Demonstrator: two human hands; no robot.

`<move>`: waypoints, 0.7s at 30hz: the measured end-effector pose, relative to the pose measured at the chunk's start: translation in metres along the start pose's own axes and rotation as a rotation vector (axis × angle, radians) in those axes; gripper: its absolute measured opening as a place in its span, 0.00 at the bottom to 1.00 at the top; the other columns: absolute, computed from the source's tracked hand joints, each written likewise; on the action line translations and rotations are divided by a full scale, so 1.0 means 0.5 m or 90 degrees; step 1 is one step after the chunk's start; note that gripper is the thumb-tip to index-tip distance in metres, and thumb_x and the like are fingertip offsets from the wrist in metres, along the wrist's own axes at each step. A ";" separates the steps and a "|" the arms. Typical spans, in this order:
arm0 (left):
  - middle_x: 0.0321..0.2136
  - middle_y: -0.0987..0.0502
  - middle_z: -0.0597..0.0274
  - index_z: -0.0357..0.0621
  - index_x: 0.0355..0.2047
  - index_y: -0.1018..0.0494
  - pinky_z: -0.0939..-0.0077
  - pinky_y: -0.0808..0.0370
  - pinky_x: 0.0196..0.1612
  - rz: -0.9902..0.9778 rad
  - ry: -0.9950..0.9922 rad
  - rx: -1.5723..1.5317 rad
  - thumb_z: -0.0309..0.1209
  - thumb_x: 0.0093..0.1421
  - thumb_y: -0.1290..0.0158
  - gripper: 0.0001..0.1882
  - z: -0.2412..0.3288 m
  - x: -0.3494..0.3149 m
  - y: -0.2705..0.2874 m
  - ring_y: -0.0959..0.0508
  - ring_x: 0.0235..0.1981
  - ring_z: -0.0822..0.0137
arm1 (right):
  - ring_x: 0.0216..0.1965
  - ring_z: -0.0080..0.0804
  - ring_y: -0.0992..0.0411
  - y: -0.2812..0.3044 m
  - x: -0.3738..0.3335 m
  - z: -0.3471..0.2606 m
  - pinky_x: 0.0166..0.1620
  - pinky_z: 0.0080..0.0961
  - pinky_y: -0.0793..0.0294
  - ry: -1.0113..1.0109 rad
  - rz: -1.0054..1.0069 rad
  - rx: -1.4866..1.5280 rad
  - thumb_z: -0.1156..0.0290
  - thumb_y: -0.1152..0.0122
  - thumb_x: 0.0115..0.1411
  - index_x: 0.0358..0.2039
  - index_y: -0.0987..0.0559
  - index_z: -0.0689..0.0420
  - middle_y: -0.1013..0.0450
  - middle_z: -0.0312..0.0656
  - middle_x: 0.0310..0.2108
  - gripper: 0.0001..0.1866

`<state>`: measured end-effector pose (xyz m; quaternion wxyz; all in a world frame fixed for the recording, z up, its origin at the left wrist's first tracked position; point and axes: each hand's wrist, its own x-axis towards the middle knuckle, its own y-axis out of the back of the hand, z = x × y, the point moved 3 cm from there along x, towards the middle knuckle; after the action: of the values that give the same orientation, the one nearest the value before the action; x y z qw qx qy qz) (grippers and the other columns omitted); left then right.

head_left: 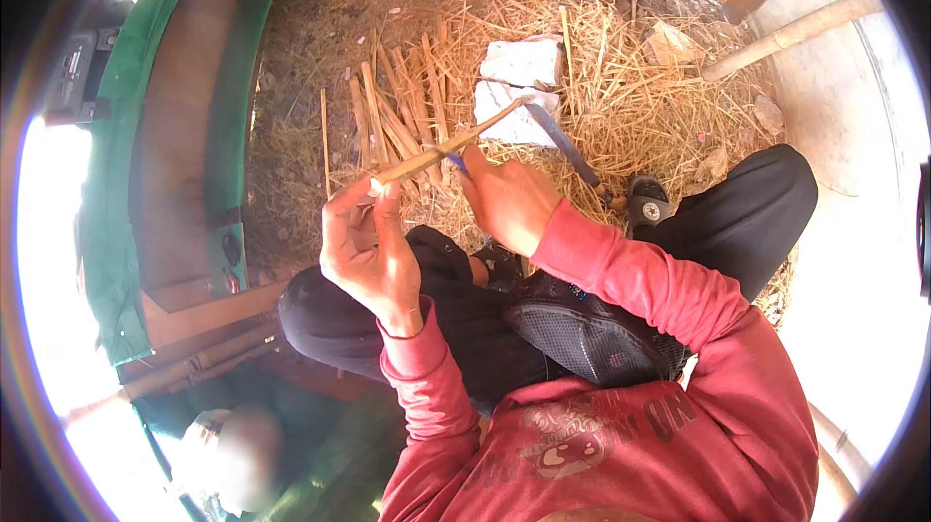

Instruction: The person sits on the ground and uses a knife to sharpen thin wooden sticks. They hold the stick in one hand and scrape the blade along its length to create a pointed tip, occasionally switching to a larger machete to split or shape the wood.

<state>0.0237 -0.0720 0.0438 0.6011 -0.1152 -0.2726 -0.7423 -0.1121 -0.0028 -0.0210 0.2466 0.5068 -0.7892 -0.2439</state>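
My left hand (373,250) pinches the near end of a split bamboo strip (490,122) between thumb and fingers. The strip slants up and away to the right, over two white blocks (519,100) on the ground. Closed around a small knife (456,162), my right hand (509,197) presses against the strip's middle; a bit of blue shows by its fingers, and most of the knife is hidden. Beyond the right hand lies a long dark blade (562,142), its tip by the blocks and its handle end near my foot.
Several split bamboo pieces (402,100) lie side by side left of the blocks. Straw and shavings (689,105) cover the ground. A bamboo pole (795,34) slants in at the right. Between my legs and body rests a black mesh bag (592,333). Green cloth (238,105) hangs at the left.
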 end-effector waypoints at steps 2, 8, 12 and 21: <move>0.37 0.19 0.52 0.32 0.40 0.26 0.78 0.22 0.43 0.008 -0.022 -0.005 0.16 0.59 0.41 0.09 0.004 -0.003 -0.007 0.19 0.38 0.70 | 0.19 0.57 0.26 0.014 -0.009 -0.024 0.23 0.51 0.28 0.034 -0.019 0.030 0.64 0.48 0.67 0.45 0.31 0.60 0.29 0.54 0.14 0.14; 0.36 0.19 0.54 0.33 0.40 0.26 0.79 0.23 0.40 -0.004 -0.027 -0.013 0.17 0.59 0.41 0.09 0.003 -0.004 -0.013 0.20 0.36 0.71 | 0.19 0.57 0.26 -0.032 0.017 0.068 0.23 0.52 0.28 -0.028 -0.022 -0.051 0.64 0.49 0.67 0.48 0.32 0.60 0.28 0.53 0.15 0.15; 0.36 0.19 0.55 0.33 0.40 0.26 0.80 0.23 0.39 -0.005 -0.039 0.026 0.17 0.59 0.41 0.09 -0.001 -0.004 -0.019 0.20 0.35 0.73 | 0.27 0.55 0.22 -0.078 0.027 0.138 0.29 0.51 0.25 -0.115 -0.066 -0.164 0.68 0.48 0.65 0.52 0.31 0.60 0.24 0.56 0.22 0.17; 0.35 0.20 0.56 0.33 0.41 0.25 0.81 0.24 0.39 0.025 0.004 0.045 0.17 0.60 0.41 0.09 0.006 0.004 -0.011 0.20 0.34 0.73 | 0.27 0.56 0.23 -0.001 0.067 0.216 0.32 0.48 0.26 -0.173 0.035 0.029 0.61 0.48 0.67 0.44 0.27 0.61 0.25 0.56 0.22 0.15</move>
<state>0.0174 -0.0710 0.0457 0.6203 -0.0973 -0.2946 -0.7204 -0.1929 -0.0192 -0.0987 0.1326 0.4526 -0.8342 -0.2857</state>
